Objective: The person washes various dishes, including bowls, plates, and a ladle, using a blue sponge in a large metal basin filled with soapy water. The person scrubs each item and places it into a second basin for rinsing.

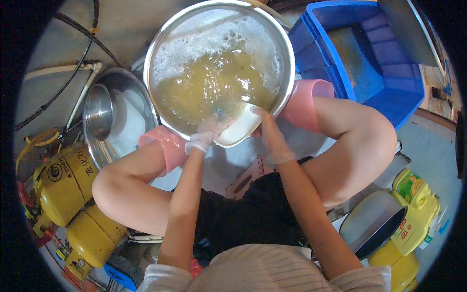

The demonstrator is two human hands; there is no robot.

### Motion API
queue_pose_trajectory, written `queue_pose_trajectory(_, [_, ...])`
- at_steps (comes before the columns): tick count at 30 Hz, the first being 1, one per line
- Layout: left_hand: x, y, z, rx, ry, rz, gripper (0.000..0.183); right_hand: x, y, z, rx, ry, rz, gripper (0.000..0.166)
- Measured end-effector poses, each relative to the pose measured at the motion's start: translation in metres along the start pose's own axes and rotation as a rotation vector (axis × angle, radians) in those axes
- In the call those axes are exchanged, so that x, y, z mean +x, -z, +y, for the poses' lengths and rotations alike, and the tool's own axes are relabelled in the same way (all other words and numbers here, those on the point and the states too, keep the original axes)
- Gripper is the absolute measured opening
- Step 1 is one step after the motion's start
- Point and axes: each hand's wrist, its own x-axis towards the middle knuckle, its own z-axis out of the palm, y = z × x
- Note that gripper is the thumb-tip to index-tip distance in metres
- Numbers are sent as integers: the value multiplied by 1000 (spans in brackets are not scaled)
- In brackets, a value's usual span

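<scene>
A wide metal basin (pixel 146 69) of foamy, yellowish water stands before me. At its near rim my right hand (pixel 268 129), in a clear disposable glove, grips a white dish (pixel 239 126) by its right edge, thumb on top. The dish is tilted, its far end at the water. My left hand (pixel 208 135), gloved likewise, reaches over the near rim beside the dish's left edge. Its fingers are blurred in the water, near a small blue thing (pixel 219 112) that I cannot make out. Whether that hand holds anything is hidden.
Left of the basin, a second metal basin (pixel 87 127) holds a metal bowl (pixel 98 111), white dishes (pixel 129 116) and chopsticks (pixel 104 149). A blue plastic tub (pixel 324 54) stands at the right. Yellow gas cylinders (pixel 65 186) lie lower left; a pot (pixel 368 222) and yellow plastic jugs (pixel 417 226) sit lower right.
</scene>
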Motion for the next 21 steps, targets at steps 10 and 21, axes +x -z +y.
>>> queue_pose_trajectory(10, [-110, 54, 79, -709, -186, -187, 47, 22, -3, 10, 290, -52, 57, 40])
queue_pose_trajectory(21, [-12, 1, 43, -462, -21, -54, 62, 26, -6, 11, 86, -160, 166, 40])
